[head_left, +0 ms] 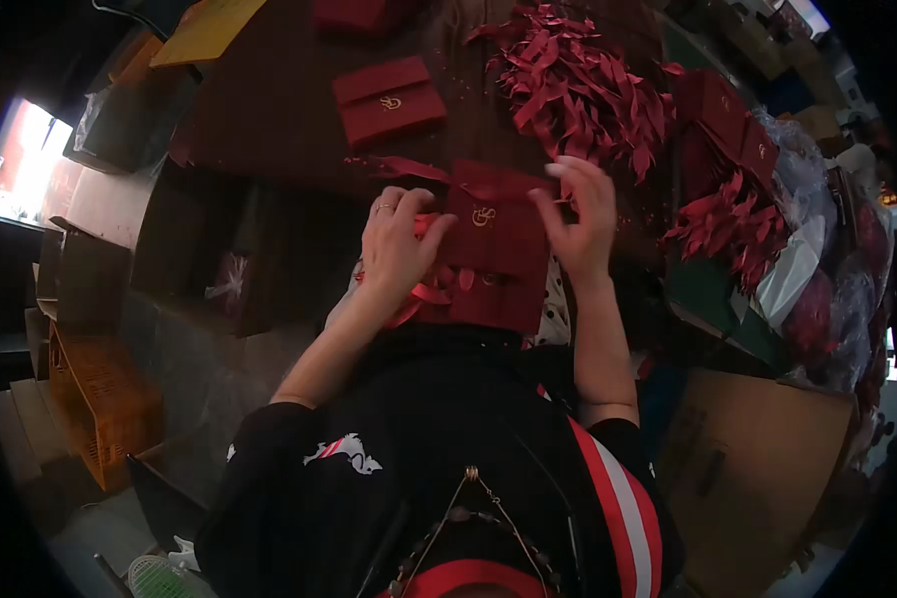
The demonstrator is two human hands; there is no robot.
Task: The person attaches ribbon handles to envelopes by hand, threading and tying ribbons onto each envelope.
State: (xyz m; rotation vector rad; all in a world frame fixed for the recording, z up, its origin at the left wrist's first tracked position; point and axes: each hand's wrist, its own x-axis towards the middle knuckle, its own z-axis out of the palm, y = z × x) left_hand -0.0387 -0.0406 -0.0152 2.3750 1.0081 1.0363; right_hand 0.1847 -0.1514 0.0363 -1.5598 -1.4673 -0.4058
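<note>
A dark red case (503, 234) with a gold monogram lies in front of me, close to my body, with a red ribbon (498, 187) across its upper part. My left hand (401, 239) is at its left edge, fingers bent around bright red ribbon (426, 224), partly hidden by the hand. More loose ribbon (431, 292) hangs below that wrist. At the upper right edge of the case is my right hand (583, 219), its thumb apart from the raised fingers; I see nothing clearly gripped there. A second monogrammed case (488, 284) shows under the first.
Another red case (391, 102) lies farther back on the dark table (269, 120). A heap of red ribbons (588, 90) is at the back right, near stacked red cases (723, 120). An orange crate (105, 399) stands left; a cardboard box (752, 468) stands right.
</note>
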